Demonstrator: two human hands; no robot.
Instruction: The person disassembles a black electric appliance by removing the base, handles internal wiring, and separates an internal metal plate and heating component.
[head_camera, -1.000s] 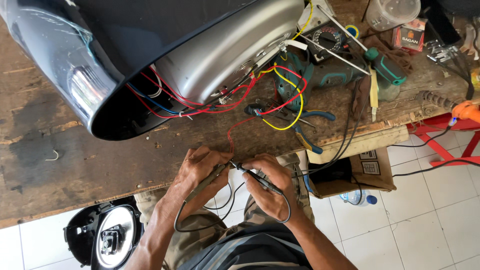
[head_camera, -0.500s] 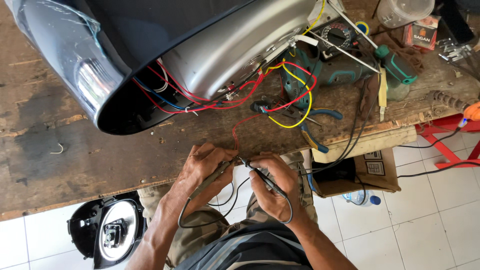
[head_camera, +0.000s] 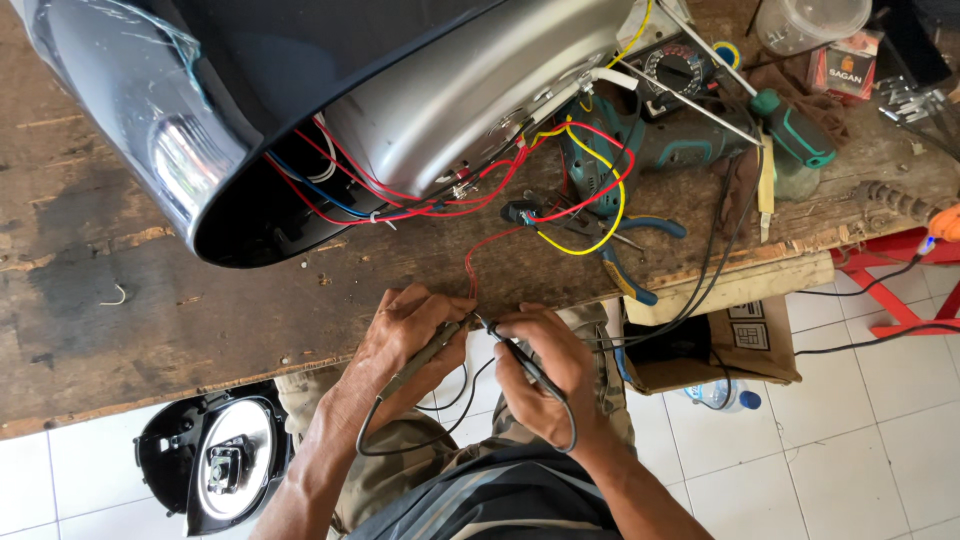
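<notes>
Very little has changed over the last second: both hands stay at the near edge of the worn wooden desk (head_camera: 150, 310), and the view has only drifted a touch, so the work looks like steady, patient contact rather than a fresh move. The left hand (head_camera: 410, 330) keeps a narrow pinching grip closed on a dark test probe (head_camera: 425, 352), its black lead looping down over the lap. The right hand (head_camera: 545, 375) keeps the same sort of grip, closed on a second probe (head_camera: 520, 355), and the two tips meet just beside the end of a thin red wire (head_camera: 480, 255) that drops from the tangle of red, yellow and blue wiring (head_camera: 560, 185) at the open base of a large dark rice cooker (head_camera: 300, 110) lying tilted on the desk. Compared with a second ago the hands sit slightly closer together at the wire end. Behind the wiring rest a multimeter (head_camera: 670, 70), a teal power drill (head_camera: 640, 150), blue-handled pliers (head_camera: 640, 260) and a green-handled screwdriver (head_camera: 795, 130). On the tiled floor by the left knee lies a detached round lid (head_camera: 215, 460).
</notes>
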